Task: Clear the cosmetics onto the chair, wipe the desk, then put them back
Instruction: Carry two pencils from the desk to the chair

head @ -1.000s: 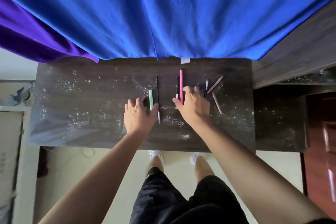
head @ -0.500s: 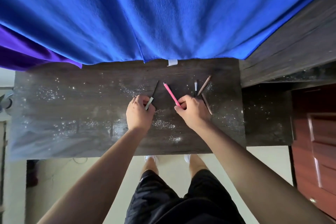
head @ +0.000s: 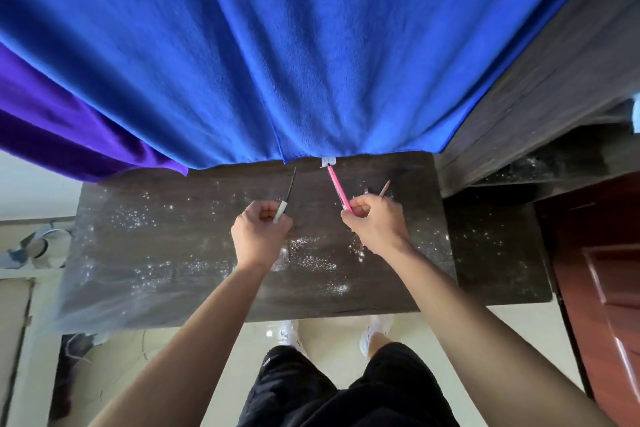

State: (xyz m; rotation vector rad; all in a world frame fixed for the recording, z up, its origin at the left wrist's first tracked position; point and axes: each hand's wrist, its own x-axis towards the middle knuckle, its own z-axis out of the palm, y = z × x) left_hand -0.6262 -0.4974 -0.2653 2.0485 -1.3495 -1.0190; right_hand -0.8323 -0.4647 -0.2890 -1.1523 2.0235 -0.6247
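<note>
A dark wooden desk (head: 173, 253), speckled with glittery powder, fills the middle of the view. My left hand (head: 259, 236) is closed around a thin black pencil with a pale cap (head: 286, 196), its tip pointing away from me. A pink cosmetic pencil (head: 337, 188) sticks out of my right hand (head: 374, 229), which grips it above the desk. Behind that hand, a brown pencil (head: 384, 188) and a small dark stick (head: 366, 190) poke out; whether they lie on the desk or are in my grip is hidden.
A blue cloth (head: 311, 45) hangs over the far side of the desk, with a purple cloth (head: 69, 135) beside it on the left. A lower dark shelf (head: 491, 246) and a red-brown door (head: 606, 270) stand on the right. My legs and white shoes are below the front edge.
Both hands closed on pencils and lifted them off the desk. The pale-capped black pencil and the pink pencil now point away from me. The view has shifted.
</note>
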